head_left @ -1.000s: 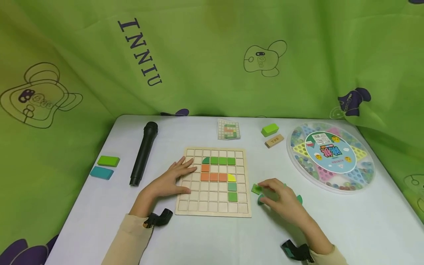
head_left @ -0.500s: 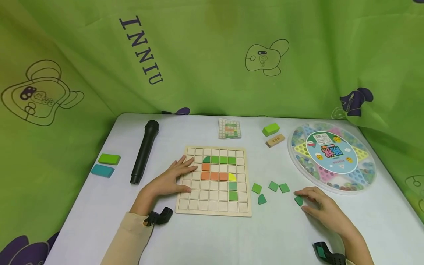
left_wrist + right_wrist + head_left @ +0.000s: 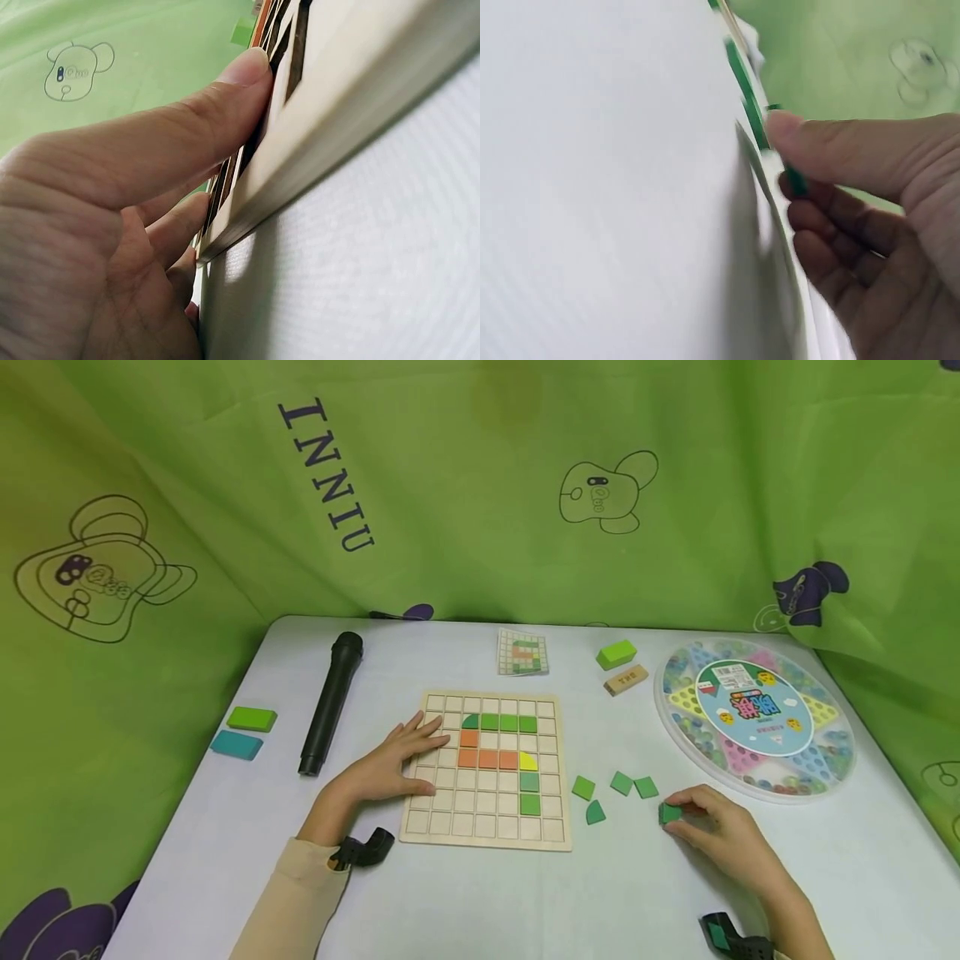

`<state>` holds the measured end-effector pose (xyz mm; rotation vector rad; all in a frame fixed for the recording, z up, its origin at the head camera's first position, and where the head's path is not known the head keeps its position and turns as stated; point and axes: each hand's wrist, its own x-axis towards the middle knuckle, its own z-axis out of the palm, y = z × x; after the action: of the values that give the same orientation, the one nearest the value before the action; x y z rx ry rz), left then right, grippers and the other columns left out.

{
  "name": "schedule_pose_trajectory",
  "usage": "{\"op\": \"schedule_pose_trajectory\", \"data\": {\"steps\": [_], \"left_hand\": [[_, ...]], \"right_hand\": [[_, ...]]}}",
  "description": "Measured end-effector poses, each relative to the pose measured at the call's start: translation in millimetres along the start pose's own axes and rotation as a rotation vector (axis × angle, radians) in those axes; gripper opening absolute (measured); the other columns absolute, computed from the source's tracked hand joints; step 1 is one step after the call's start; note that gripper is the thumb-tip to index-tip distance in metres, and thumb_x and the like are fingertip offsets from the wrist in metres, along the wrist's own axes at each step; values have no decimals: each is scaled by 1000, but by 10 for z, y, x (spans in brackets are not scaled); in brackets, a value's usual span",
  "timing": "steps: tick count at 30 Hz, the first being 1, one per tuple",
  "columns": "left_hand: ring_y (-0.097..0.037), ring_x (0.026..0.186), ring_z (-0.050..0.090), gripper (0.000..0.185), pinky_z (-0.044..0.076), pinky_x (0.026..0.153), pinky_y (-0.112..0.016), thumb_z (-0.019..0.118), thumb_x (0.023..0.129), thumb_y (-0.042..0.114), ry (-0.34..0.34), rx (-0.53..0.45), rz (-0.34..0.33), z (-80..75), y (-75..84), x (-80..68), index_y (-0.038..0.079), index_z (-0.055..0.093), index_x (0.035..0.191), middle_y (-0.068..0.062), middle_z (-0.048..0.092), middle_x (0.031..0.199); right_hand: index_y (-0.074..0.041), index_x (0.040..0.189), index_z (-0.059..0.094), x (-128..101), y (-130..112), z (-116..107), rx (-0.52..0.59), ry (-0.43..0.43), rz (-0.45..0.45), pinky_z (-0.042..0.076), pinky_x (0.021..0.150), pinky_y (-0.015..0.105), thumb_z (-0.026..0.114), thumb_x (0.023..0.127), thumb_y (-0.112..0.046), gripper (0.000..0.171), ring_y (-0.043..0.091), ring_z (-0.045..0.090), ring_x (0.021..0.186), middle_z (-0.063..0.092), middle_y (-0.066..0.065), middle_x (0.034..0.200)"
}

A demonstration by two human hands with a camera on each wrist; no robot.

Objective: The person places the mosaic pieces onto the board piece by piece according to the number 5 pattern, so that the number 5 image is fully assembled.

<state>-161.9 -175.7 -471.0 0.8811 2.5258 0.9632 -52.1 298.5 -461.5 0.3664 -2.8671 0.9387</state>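
A wooden grid board lies on the table, holding green, orange and yellow tiles. My left hand rests on its left side, fingers spread. In the left wrist view the thumb presses on the board's face near its edge. To the right of the board, my right hand pinches a dark green tile between thumb and fingers; the fingers hide part of it. Between board and hand lie several loose green pieces, among them a square tile and a quarter-round tile.
A pattern card lies behind the board. Back right are a green block, a wooden block and a round marble game box. On the left are a black microphone, a green block and a blue block.
My right hand has moved right from the nearer loose pieces to the rightmost green tile, and now pinches it up off the table. My left hand has stayed on the board.
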Motion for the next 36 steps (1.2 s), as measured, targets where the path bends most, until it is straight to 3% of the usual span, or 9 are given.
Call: {"op": "schedule_pose_trajectory", "data": {"steps": [3, 7, 14, 18, 25, 36], "left_hand": [[-33, 147, 0, 77, 3, 117, -57, 75, 78, 39, -1, 3, 2, 3, -3, 4, 12, 44, 143, -8, 20, 158], [-34, 147, 0, 77, 3, 116, -57, 75, 78, 40, 6, 2, 1, -2, -3, 5, 12, 44, 143, -9, 20, 158], [-32, 147, 0, 77, 2, 117, -56, 75, 78, 40, -2, 7, -4, 7, -1, 9, 13, 44, 143, -7, 19, 158], [-30, 148, -1, 78, 1, 118, -54, 75, 78, 40, -8, 13, -15, 20, -24, 13, 14, 43, 144, -5, 18, 159], [-31, 148, -1, 77, 2, 117, -55, 74, 78, 40, -7, 7, -7, 15, -3, 10, 13, 43, 143, -6, 19, 158], [-33, 147, 0, 78, 2, 117, -56, 75, 77, 39, 0, 13, -2, 5, -9, 9, 12, 43, 143, -8, 19, 158]], "right_hand": [[-22, 101, 67, 44, -139, 80, 8, -6, -21, 49, 74, 14, 78, 76, -13, 28, -3, 58, 87, 64, -11, 96], [-22, 101, 68, 123, -364, 249, 74, -28, -118, 53, 74, 21, 79, 75, -12, 30, 2, 61, 86, 63, -14, 96], [-20, 102, 67, 253, -781, 592, 220, -150, -199, 55, 77, 25, 78, 77, -16, 27, 2, 60, 90, 62, -15, 99], [-20, 101, 68, 318, -957, 783, 255, -143, -213, 52, 75, 23, 78, 77, -17, 26, 3, 58, 87, 62, -15, 100], [-18, 99, 70, 346, -1061, 1033, 238, -116, -227, 45, 67, 18, 79, 75, -13, 26, 5, 52, 82, 59, -12, 100], [-18, 96, 70, 371, -1128, 1087, 172, -94, -182, 44, 69, 18, 81, 72, -13, 28, 2, 49, 84, 54, -12, 97]]}}
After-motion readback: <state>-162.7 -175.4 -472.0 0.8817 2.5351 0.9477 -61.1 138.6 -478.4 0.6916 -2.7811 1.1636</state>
